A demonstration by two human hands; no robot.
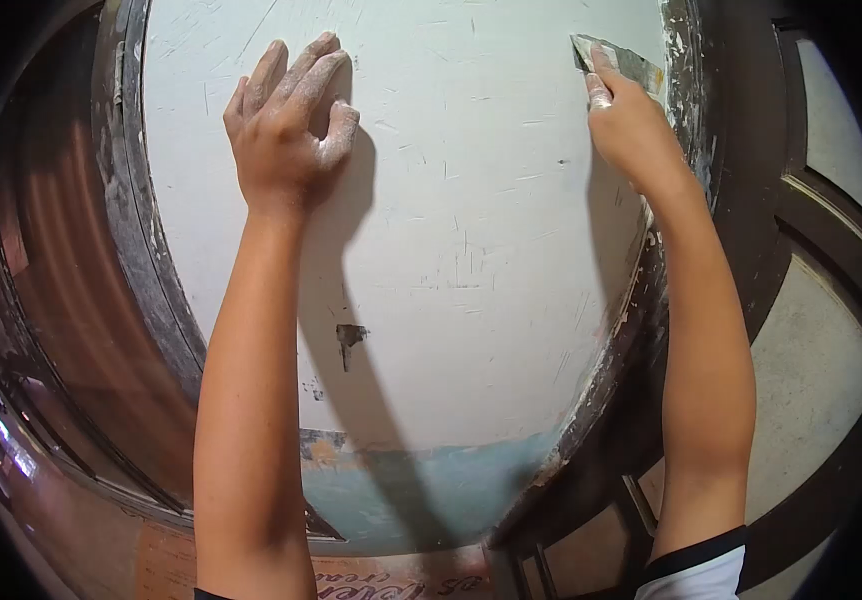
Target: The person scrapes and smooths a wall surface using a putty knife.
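White plaster dust coats the left hand [286, 125], which lies flat against the pale wall [471, 200], its 4 fingers close together and slightly bent, thumb out to the side, holding nothing. The right hand [631, 125] is closed on a scraper [626, 62], with 1 finger laid along the back of the blade; the handle is hidden inside the grip. The blade sits just beyond those fingertips, its edge on the wall close beside the dark door frame [741, 200].

To work this stretch well, I judge the blade should stay at a shallow angle with even pressure from the extended finger, so the corner does not dig into the surface. Strokes that run away from the frame would keep the edge off the flaking trim.

Both arms reach up and forward, nearly straight, wrists in line with the forearms. The left palm looks braced for balance. Well below the left hand's fingers lies a small chipped patch [349, 335], and lower down a blue-green band [451, 490] of old paint.
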